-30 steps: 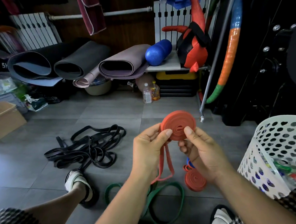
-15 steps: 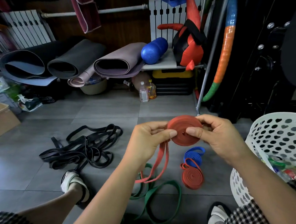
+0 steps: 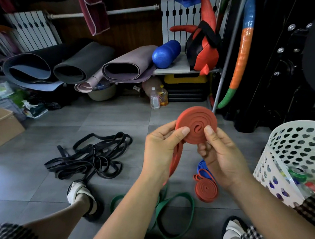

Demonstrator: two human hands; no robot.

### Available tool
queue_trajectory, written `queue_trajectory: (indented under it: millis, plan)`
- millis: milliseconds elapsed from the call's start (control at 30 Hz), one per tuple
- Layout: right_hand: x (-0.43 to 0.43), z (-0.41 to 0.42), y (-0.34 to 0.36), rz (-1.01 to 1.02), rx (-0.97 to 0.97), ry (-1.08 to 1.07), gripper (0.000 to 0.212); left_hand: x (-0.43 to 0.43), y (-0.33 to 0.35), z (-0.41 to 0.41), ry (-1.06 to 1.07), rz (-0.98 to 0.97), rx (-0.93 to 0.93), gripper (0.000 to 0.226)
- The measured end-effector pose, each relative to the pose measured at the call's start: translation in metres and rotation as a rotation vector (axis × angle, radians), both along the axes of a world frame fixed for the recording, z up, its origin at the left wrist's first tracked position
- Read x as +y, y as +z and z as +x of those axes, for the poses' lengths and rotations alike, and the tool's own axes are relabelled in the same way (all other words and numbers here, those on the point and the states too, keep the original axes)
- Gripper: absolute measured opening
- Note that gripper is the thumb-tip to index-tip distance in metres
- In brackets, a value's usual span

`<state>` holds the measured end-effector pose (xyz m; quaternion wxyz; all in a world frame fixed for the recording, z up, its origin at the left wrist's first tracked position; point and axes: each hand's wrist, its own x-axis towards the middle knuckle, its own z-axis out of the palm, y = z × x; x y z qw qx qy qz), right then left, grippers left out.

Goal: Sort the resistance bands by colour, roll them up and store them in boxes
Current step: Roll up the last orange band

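Off to the right of the grip stood the white perforated basket (image 3: 288, 144). It already held bottles and cans, so it was probably not the store for bands. Well to the left of the grip and lower on the floor lay the tangle of black bands (image 3: 89, 156), heaped together by colour but not yet rolled. Further left sat a cardboard box (image 3: 3, 127), which may have been meant for the finished rolls. Directly below the grip, a green band (image 3: 175, 210) lay in loose loops on the tiles, also unrolled.

At the grip itself, the left hand (image 3: 162, 149) and right hand (image 3: 222, 155) both pinched the red roll (image 3: 196, 121), thumbs pressed on its near face and fingers behind. The flat face was turned toward the person, likely so the spiral could be watched and kept tight. The right thumb sat near the centre to stop the core springing open, and the left thumb held the outer turns where new band fed in.

Below the right hand, a finished red roll (image 3: 206, 190) rested on the floor, with a blue band (image 3: 204, 167) touching it. From the left side of the grip the loose red tail (image 3: 175, 162) hung down, so the rolling looked mostly done.
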<state>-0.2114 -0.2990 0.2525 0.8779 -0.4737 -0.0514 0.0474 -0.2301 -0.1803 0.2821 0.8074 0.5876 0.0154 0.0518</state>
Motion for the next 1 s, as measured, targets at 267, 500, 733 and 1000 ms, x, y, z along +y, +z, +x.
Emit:
queue_trajectory:
  millis: [267,500,733,1000]
  plan:
    - [-0.034,0.014,0.017,-0.898,-0.405,-0.022,0.037,0.024,0.02,0.015,-0.087,0.98,-0.194,0.02]
    - [-0.028,0.014,0.025,-0.718,-0.336,0.005,0.013,0.027,0.013,0.016,-0.145,0.462,-0.074,0.021]
    - [-0.01,0.013,0.025,-0.418,-0.191,-0.07,0.014,0.026,0.003,0.012,-0.059,0.154,-0.039,0.022]
    - [0.003,0.013,0.019,-0.098,-0.129,0.025,0.025,0.028,0.021,0.013,-0.031,0.171,-0.109,0.016]
